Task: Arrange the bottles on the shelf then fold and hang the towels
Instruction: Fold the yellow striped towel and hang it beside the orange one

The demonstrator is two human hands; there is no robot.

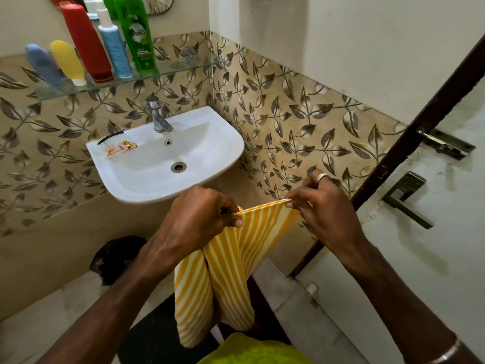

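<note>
Green bottle (137, 35) at 11 o'clock on glass shelf (168, 70); label reads "Vatika", other print too small to read. Beside it: white-blue bottle (114, 46), red bottle (88, 46), yellow bottle (67, 61), blue bottle (43, 65), all standing. White sink (168, 158) with tap (158, 116) below the shelf, orange sachet (120, 147) on its rim. Leaf-pattern tile walls; door (420, 232) at 3 o'clock. Left hand (199, 214) and right hand (317, 208) each pinch the top edge of the yellow striped towel (236, 264), hanging folded at 6 o'clock.

Leaf-patterned tiled walls (288, 122), white wall-mounted sink (210, 158), pale door (433, 232)
</note>
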